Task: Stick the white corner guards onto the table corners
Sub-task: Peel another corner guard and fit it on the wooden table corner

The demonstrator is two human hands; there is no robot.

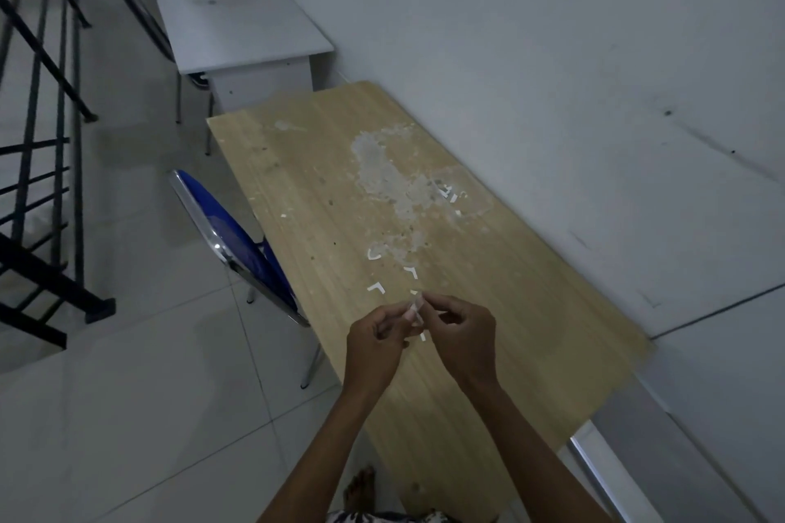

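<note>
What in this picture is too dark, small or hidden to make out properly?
All from the head view:
- The white piece pinched between the left hand and right hand: mostly hidden by fingers, shape unclear.
- Corner guards lying on the wooden table: too small and dim to show an adhesive side.
- The table's near end: covered by the arms.

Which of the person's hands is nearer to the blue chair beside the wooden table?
The left. The left hand is over the table's chair-side edge, close to the blue chair. The right hand is farther in over the wooden table, toward the wall.
</note>
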